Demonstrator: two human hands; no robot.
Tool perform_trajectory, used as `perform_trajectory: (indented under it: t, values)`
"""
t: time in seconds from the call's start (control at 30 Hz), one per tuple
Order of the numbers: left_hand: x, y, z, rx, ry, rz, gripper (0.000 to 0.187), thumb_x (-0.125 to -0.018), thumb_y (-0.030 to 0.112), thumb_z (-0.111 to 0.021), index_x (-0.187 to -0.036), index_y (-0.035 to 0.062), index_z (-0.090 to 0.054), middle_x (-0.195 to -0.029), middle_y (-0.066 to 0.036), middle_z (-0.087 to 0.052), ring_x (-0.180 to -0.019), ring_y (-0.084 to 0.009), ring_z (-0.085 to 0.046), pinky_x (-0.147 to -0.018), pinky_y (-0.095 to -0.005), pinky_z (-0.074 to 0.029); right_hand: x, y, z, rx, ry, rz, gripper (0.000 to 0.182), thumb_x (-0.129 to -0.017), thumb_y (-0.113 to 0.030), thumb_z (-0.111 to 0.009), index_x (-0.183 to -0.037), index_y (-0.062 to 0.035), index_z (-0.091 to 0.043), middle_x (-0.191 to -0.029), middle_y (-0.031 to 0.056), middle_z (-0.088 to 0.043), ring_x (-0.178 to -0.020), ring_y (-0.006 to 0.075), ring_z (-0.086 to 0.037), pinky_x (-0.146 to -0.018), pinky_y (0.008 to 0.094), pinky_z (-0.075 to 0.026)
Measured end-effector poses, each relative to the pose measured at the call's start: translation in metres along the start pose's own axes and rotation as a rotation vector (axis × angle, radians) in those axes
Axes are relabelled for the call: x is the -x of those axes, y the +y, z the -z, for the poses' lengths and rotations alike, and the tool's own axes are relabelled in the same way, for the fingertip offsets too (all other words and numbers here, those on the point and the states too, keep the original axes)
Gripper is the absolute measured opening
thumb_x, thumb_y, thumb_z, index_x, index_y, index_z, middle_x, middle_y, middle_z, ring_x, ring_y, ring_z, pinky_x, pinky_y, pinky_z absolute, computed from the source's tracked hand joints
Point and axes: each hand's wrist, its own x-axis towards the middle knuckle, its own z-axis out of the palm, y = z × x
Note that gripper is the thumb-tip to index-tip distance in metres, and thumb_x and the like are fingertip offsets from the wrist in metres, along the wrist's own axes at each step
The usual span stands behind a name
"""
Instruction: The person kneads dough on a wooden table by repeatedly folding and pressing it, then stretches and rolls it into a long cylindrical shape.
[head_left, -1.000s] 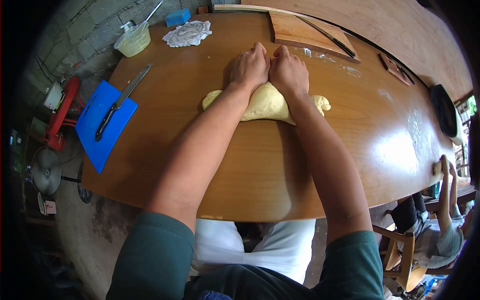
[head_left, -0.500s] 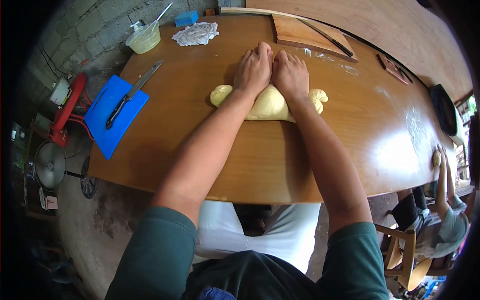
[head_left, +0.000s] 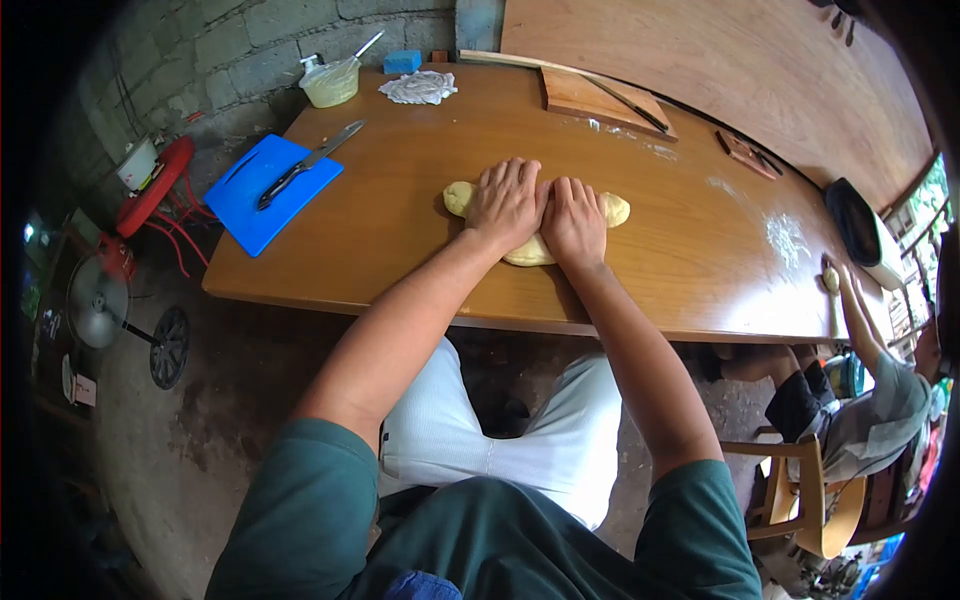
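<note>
A lump of pale yellow dough (head_left: pixel 530 252) lies on the wooden table in front of me, with its rounded ends showing on both sides of my hands. My left hand (head_left: pixel 507 203) presses down on the dough, fingers stretched forward over it. Beside it, thumb side close to the left, my right hand (head_left: pixel 577 218) also leans on the dough with its fingers laid forward. Both arms are nearly straight. The dough's middle is mostly hidden under the palms.
A knife (head_left: pixel 312 163) rests on a blue cutting board (head_left: pixel 262 215) at the left. Behind stand a tub (head_left: pixel 332 85), a crumpled cloth (head_left: pixel 418 88) and a wooden board (head_left: pixel 590 100). At the far right, another person's hands (head_left: pixel 838 272) touch a small dough piece (head_left: pixel 831 281).
My view has shifted, so the table appears further away. My hands have pressed back toward me over the dough, their fingers now flatter, and less of the dough's middle shows.
</note>
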Motion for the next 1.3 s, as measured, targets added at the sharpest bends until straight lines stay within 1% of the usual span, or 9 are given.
perform_trajectory:
  t: [0.1, 0.2, 0.3, 0.37, 0.57, 0.63, 0.97, 1.03, 1.3]
  values:
    - [0.003, 0.004, 0.017, 0.046, -0.027, -0.029, 0.032, -0.111, 0.031, -0.054, -0.127, 0.0040, -0.060, -0.122, -0.017, -0.068, -0.120, -0.0383, -0.064, -0.105, -0.0512, -0.048, -0.003, -0.005, 0.014, 0.001, -0.078, -0.023, 0.015, -0.100, -0.019, -0.060, -0.109, -0.0077, -0.062, -0.111, 0.0140, -0.067, -0.108, 0.0350, -0.064, -0.100, 0.0490, -0.048]
    - [0.003, 0.010, 0.035, 0.467, -0.014, 0.151, 0.039, -0.116, 0.030, -0.041, -0.131, 0.0001, -0.061, -0.129, -0.022, -0.065, -0.126, -0.0405, -0.061, -0.112, -0.0478, -0.046, -0.011, -0.024, 0.028, -0.131, -0.089, -0.042, 0.024, -0.095, -0.017, -0.064, -0.117, -0.0061, -0.065, -0.116, 0.0146, -0.066, -0.113, 0.0355, -0.062, -0.103, 0.0494, -0.048]
    - [-0.007, 0.009, 0.013, 0.788, 0.079, 0.176, 0.038, -0.116, 0.030, -0.040, -0.134, 0.0022, -0.058, -0.132, -0.023, -0.065, -0.127, -0.0412, -0.061, -0.112, -0.0494, -0.046, -0.021, -0.039, -0.004, -0.146, -0.061, 0.075, 0.028, -0.094, -0.018, -0.065, -0.119, -0.0052, -0.065, -0.117, 0.0151, -0.065, -0.113, 0.0351, -0.062, -0.102, 0.0477, -0.048]
    - [-0.008, -0.003, 0.000, 0.782, 0.101, 0.272, 0.042, -0.116, 0.033, -0.039, -0.139, 0.0030, -0.057, -0.135, -0.025, -0.065, -0.129, -0.0401, -0.061, -0.114, -0.0478, -0.045, -0.026, -0.042, -0.014, -0.079, -0.187, -0.007, 0.032, -0.094, -0.023, -0.066, -0.121, -0.0057, -0.065, -0.120, 0.0146, -0.065, -0.113, 0.0351, -0.061, -0.101, 0.0468, -0.048]
    - [-0.029, -0.019, -0.030, 0.791, 0.153, 0.258, 0.041, -0.113, 0.038, -0.048, -0.131, 0.0035, -0.061, -0.125, -0.023, -0.070, -0.120, -0.0435, -0.065, -0.106, -0.0489, -0.050, -0.052, -0.009, -0.049, -0.077, -0.093, 0.186, 0.036, -0.093, -0.030, -0.066, -0.122, -0.0100, -0.066, -0.123, 0.0116, -0.065, -0.113, 0.0340, -0.060, -0.100, 0.0473, -0.047]
    - [-0.046, -0.025, -0.043, 0.773, 0.143, 0.302, 0.044, -0.114, 0.036, -0.043, -0.127, -0.0004, -0.064, -0.122, -0.021, -0.072, -0.117, -0.0364, -0.068, -0.104, -0.0422, -0.051, -0.065, 0.001, -0.064, -0.070, -0.119, 0.126, 0.037, -0.092, -0.030, -0.068, -0.123, -0.0108, -0.067, -0.124, 0.0106, -0.066, -0.114, 0.0333, -0.060, -0.100, 0.0470, -0.047]
    - [-0.118, -0.079, -0.116, 0.622, 0.073, 0.555, 0.054, -0.110, 0.049, -0.047, -0.124, 0.0007, -0.067, -0.121, -0.023, -0.074, -0.117, -0.0402, -0.069, -0.102, -0.0457, -0.053, -0.139, 0.046, -0.131, 0.065, -0.315, -0.010, 0.041, -0.091, -0.028, -0.072, -0.128, -0.0106, -0.066, -0.128, 0.0110, -0.069, -0.129, 0.0318, -0.061, -0.110, 0.0466, -0.048]
    - [-0.137, -0.087, -0.124, 0.617, 0.062, 0.624, 0.051, -0.109, 0.048, -0.050, -0.112, -0.0001, -0.066, -0.117, -0.028, -0.072, -0.113, -0.0471, -0.068, -0.099, -0.0525, -0.053, -0.160, 0.057, -0.148, 0.020, -0.299, -0.018, 0.040, -0.091, -0.028, -0.072, -0.127, -0.0111, -0.067, -0.129, 0.0113, -0.070, -0.131, 0.0316, -0.062, -0.111, 0.0470, -0.048]
    - [-0.145, -0.100, -0.145, 0.611, 0.136, 0.539, 0.045, -0.111, 0.043, -0.047, -0.112, 0.0010, -0.063, -0.115, -0.027, -0.070, -0.111, -0.0486, -0.065, -0.098, -0.0547, -0.051, -0.172, 0.068, -0.168, 0.069, -0.267, 0.015, 0.029, -0.096, -0.026, -0.066, -0.121, -0.0114, -0.070, -0.120, 0.0087, -0.072, -0.123, 0.0294, -0.066, -0.105, 0.0447, -0.050]
